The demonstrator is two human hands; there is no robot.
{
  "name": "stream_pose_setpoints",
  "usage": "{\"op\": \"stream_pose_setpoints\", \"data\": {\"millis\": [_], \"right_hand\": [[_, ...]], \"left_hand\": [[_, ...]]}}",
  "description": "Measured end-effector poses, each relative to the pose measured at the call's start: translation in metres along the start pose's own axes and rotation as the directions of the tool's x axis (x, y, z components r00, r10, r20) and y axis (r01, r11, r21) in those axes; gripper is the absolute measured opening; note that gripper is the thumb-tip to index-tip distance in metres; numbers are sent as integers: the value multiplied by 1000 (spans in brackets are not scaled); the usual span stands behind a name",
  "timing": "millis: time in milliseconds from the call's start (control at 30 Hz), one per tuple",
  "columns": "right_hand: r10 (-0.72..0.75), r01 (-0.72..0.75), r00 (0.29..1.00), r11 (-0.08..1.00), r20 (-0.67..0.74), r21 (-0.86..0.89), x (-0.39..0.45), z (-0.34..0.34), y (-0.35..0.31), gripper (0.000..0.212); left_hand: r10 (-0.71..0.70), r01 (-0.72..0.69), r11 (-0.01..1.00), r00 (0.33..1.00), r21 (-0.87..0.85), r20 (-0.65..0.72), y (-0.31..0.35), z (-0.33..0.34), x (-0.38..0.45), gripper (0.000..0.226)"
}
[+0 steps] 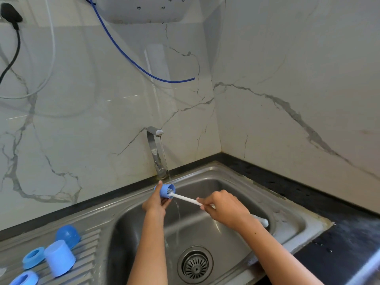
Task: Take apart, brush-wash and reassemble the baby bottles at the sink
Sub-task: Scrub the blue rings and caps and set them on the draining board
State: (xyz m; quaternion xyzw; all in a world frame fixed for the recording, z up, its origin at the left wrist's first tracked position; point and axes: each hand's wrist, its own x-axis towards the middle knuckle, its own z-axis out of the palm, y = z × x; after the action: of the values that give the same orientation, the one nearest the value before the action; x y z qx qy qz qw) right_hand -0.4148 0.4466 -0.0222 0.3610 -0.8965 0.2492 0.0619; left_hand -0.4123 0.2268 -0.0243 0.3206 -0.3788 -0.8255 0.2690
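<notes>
My left hand grips a small blue bottle cup above the back of the steel sink, its mouth facing right under a thin stream from the tap. My right hand holds the white handle of a bottle brush. The bristle head is inside the cup. The handle's far end sticks out past my right wrist.
On the ribbed drainboard at the left lie a dark blue dome cap, an upturned light blue cup and two blue screw rings. The drain strainer sits in the basin floor. Black countertop runs behind and right of the sink.
</notes>
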Motion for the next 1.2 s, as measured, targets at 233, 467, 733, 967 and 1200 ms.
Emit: {"op": "stream_pose_setpoints", "data": {"millis": [233, 467, 733, 967, 1200], "right_hand": [[-22, 21, 999, 999, -23, -33, -1, -7, 4, 34], [65, -64, 996, 998, -56, 9, -4, -1, -6, 34], [80, -79, 997, 995, -14, 59, -3, -2, 1, 32], [64, -70, 997, 987, 44, 144, -3, -9, -1, 30], [70, -76, 996, 992, 58, 102, -2, -5, -3, 31]], "left_hand": [[-65, 70, 997, 992, -43, 110, -4, 0, -2, 28], [-19, 33, 982, 997, -185, 73, -6, 8, -5, 24], [-119, 144, 984, 970, -105, 210, -5, 4, -12, 21], [-40, 54, 981, 996, -188, 76, -7, 8, -7, 27], [-115, 129, 985, 985, -113, 128, -9, 5, -10, 32]]}}
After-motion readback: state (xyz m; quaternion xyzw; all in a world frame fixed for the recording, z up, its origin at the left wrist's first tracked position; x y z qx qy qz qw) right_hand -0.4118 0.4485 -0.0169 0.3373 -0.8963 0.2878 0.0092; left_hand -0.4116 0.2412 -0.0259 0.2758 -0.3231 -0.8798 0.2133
